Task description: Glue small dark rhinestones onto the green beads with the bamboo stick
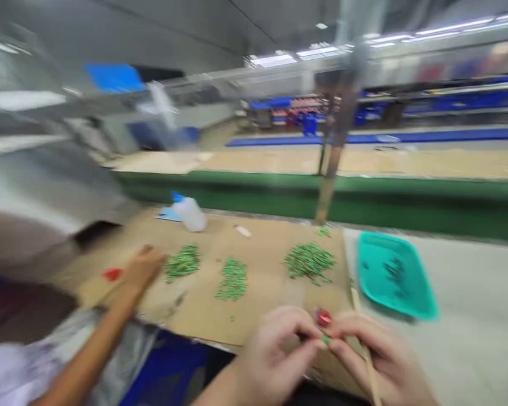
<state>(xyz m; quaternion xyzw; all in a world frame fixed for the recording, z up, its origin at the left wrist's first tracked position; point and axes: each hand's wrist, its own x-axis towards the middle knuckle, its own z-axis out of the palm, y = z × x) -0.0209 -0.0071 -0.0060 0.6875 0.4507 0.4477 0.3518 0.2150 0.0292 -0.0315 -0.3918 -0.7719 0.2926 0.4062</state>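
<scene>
In the head view, my left hand (275, 352) and my right hand (381, 352) meet low in front of me, thumb and forefinger pinched on both. Between their fingertips shows a tiny green piece (325, 340), too blurred to name more closely. A thin wooden stick (369, 369) runs through my right hand, between the fingers. Just beyond the fingertips is a shiny red object (323, 317); whether I touch it I cannot tell. Past my hands, small green pieces lie in a larger heap (309, 262) and a middle heap (232, 280) on the cardboard sheet (262, 242).
A turquoise tray (425, 304) with small dark pieces stands at the right. At left, a co-worker's hand (146, 265) is beside another green heap (183, 262), near a red object (112, 274). A white bottle (192, 215) and a metal post (332, 163) stand behind.
</scene>
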